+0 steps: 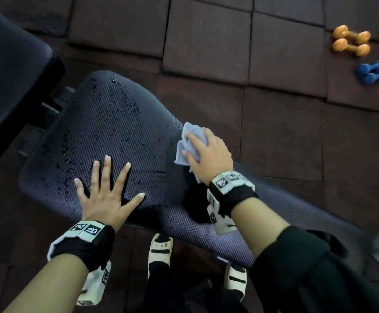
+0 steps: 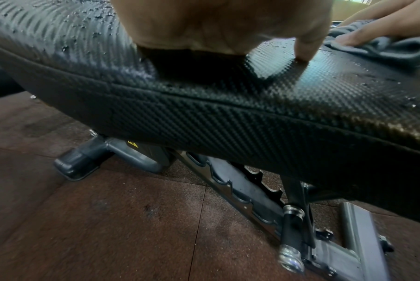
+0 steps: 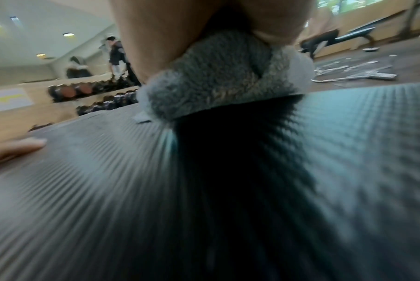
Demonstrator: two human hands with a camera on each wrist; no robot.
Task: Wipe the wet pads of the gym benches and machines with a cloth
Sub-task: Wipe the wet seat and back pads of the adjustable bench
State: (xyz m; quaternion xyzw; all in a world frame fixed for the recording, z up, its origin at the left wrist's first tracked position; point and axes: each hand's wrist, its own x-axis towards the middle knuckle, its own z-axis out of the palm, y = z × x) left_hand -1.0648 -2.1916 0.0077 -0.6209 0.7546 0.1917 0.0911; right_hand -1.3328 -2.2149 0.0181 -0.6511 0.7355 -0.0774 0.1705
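Cloth (image 1: 189,143): soft, light, bunched under right hand (image 1: 209,154), best gripped by its folds. Pad (image 1: 116,132): firm, ribbed, wet, probably slippery; left hand (image 1: 105,195) splayed flat on it.

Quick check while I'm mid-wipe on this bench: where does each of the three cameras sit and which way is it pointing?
Head: worn high, looking down on the wet bench pad; shows the left hand flat on it, the right hand on the cloth, both forearms and shoes.
Left wrist: low beside the pad's edge, looking across it and at the frame beneath; shows the left palm.
Right wrist: just above the pad, looking forward at the cloth and the gym room; shows the right palm.
Shared: both wrist views catch the cloth and the opposite hand's fingers.
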